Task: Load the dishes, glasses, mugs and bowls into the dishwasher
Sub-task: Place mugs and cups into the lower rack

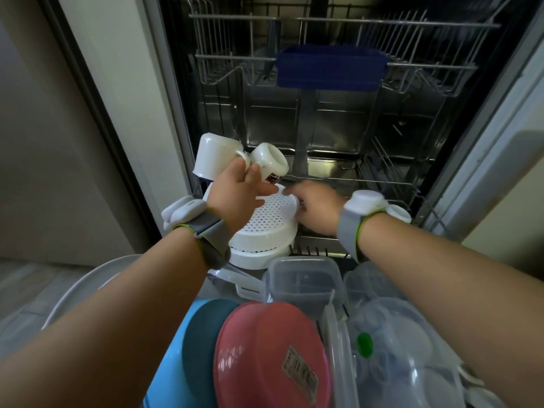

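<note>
Both forearms extend forward, each wrist banded. Left hand (238,189) is raised, fingers curled in a grip. Right hand (316,206) reaches lower, motion-blurred, finger pose unclear.

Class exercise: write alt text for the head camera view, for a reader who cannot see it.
A person's left hand holds two white mugs by their handles above an open dishwasher, while the right hand touches a white perforated colander in the lower rack. Plastic bowls and containers crowd the foreground.
</note>
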A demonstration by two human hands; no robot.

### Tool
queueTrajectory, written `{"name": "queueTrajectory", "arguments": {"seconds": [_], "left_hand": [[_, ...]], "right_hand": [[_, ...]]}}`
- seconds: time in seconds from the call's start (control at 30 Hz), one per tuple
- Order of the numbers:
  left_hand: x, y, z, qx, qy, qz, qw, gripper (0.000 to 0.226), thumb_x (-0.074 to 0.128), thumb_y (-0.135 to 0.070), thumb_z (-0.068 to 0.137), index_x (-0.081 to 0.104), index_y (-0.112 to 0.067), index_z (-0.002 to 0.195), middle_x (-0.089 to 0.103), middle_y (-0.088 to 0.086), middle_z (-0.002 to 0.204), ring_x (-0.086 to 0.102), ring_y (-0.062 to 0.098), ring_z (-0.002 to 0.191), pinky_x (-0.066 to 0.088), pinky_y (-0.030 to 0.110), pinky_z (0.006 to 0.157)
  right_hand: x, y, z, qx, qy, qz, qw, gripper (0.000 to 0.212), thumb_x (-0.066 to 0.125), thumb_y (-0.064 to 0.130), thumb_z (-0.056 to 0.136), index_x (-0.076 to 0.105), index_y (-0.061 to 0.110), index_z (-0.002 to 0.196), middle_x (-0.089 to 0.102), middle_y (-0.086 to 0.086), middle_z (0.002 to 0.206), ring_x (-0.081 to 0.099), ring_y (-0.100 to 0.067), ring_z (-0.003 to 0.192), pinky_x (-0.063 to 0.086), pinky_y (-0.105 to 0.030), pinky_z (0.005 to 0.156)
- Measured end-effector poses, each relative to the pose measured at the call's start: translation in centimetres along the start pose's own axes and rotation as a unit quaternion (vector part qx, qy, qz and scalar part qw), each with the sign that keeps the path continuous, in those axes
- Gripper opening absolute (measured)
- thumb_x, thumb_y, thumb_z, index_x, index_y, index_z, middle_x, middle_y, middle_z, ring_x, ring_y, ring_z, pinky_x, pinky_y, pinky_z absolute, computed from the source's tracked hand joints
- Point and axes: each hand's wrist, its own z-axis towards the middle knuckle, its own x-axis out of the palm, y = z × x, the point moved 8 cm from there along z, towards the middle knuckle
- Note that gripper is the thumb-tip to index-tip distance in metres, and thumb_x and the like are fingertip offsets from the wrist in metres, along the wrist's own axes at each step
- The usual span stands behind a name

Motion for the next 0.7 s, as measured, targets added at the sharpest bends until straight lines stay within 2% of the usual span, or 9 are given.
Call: {"name": "queueTrajectory", "arguments": {"seconds": [0.07, 0.13, 0.2, 0.23, 0.33, 0.43, 0.5, 0.57, 0.7], "left_hand": [[1.9, -0.4, -0.4, -0.006, 0.027, -0.004, 1.000, 0.016, 0.040, -0.023, 0.103, 0.048, -0.010, 0.100, 0.072, 0.008, 0.093, 0.070, 0.008, 0.087, 0.058, 0.025, 0.072], [3.7, -0.4, -0.7, -0.018, 0.059, -0.011, 0.998, 0.012, 0.039, -0.022, 0.104, 0.047, -0.014, 0.099, 0.070, 0.009, 0.096, 0.068, 0.011, 0.090, 0.057, 0.026, 0.075], [6.5, -0.6, -1.0, -0.037, 0.097, -0.024, 0.994, 0.010, 0.039, -0.020, 0.104, 0.046, -0.013, 0.106, 0.068, 0.008, 0.094, 0.068, 0.016, 0.092, 0.056, 0.028, 0.077], [8.4, -0.8, -1.2, -0.048, 0.112, -0.032, 0.992, 0.010, 0.038, -0.020, 0.104, 0.044, -0.013, 0.109, 0.067, 0.008, 0.093, 0.067, 0.021, 0.095, 0.055, 0.031, 0.079], [11.6, -1.0, -1.3, -0.071, 0.119, -0.051, 0.989, 0.011, 0.037, -0.019, 0.105, 0.044, -0.013, 0.111, 0.065, 0.010, 0.087, 0.065, 0.032, 0.099, 0.053, 0.042, 0.089], [14.5, -0.7, -1.2, -0.098, 0.133, -0.074, 0.983, 0.011, 0.034, -0.018, 0.105, 0.043, -0.017, 0.099, 0.060, 0.006, 0.081, 0.065, 0.027, 0.088, 0.053, 0.043, 0.089], [16.0, -0.2, -1.2, -0.105, 0.147, -0.071, 0.981, 0.009, 0.033, -0.017, 0.105, 0.041, -0.013, 0.108, 0.058, 0.007, 0.083, 0.067, 0.020, 0.076, 0.053, 0.039, 0.082], [17.1, 0.7, -1.2, -0.101, 0.141, -0.060, 0.983, 0.015, 0.034, -0.017, 0.105, 0.046, -0.009, 0.107, 0.063, 0.014, 0.090, 0.068, 0.025, 0.083, 0.053, 0.044, 0.086], [18.4, 2.6, -0.7, -0.096, 0.121, -0.038, 0.987, 0.028, 0.040, -0.022, 0.104, 0.051, -0.001, 0.118, 0.067, 0.018, 0.105, 0.068, 0.026, 0.087, 0.053, 0.047, 0.088]], "right_hand": [[-3.0, -4.0, -0.5, 0.105, -0.077, 0.071, 0.989, 0.036, 0.049, 0.005, 0.091, 0.063, 0.020, 0.121, 0.059, -0.008, 0.129, 0.055, -0.029, 0.117, 0.046, -0.034, 0.096], [-4.6, -6.6, -1.4, 0.181, -0.122, 0.307, 0.926, 0.024, 0.045, 0.006, 0.094, 0.065, 0.019, 0.099, 0.063, -0.015, 0.116, 0.063, -0.031, 0.096, 0.054, -0.045, 0.084], [-5.3, -7.6, -2.3, 0.187, -0.091, 0.515, 0.832, 0.016, 0.047, 0.021, 0.100, 0.059, 0.014, 0.106, 0.061, -0.017, 0.111, 0.064, -0.029, 0.089, 0.055, -0.050, 0.077], [-5.7, -8.0, -3.0, 0.173, -0.052, 0.547, 0.817, 0.024, 0.048, 0.031, 0.100, 0.056, 0.014, 0.115, 0.061, -0.014, 0.112, 0.064, -0.028, 0.093, 0.055, -0.050, 0.078], [-5.9, -7.9, -3.8, 0.129, 0.018, 0.453, 0.882, 0.035, 0.057, 0.045, 0.093, 0.056, 0.024, 0.120, 0.064, -0.004, 0.113, 0.064, -0.020, 0.101, 0.059, -0.040, 0.075], [-6.2, -10.3, -4.3, 0.142, 0.021, 0.352, 0.925, 0.044, 0.067, 0.048, 0.085, 0.053, 0.030, 0.124, 0.065, 0.002, 0.110, 0.065, -0.015, 0.095, 0.054, -0.029, 0.063], [-6.1, -12.1, -4.5, 0.162, 0.013, 0.319, 0.934, 0.046, 0.068, 0.048, 0.084, 0.054, 0.026, 0.122, 0.068, -0.004, 0.105, 0.067, -0.019, 0.084, 0.048, -0.031, 0.060], [-6.0, -13.6, -4.8, 0.179, -0.001, 0.309, 0.934, 0.049, 0.071, 0.045, 0.083, 0.055, 0.020, 0.122, 0.069, -0.010, 0.101, 0.065, -0.023, 0.072, 0.044, -0.031, 0.054], [-6.1, -16.0, -5.0, 0.195, -0.018, 0.277, 0.941, 0.048, 0.075, 0.037, 0.081, 0.057, 0.019, 0.121, 0.066, -0.008, 0.105, 0.063, -0.021, 0.069, 0.042, -0.026, 0.047]]}}
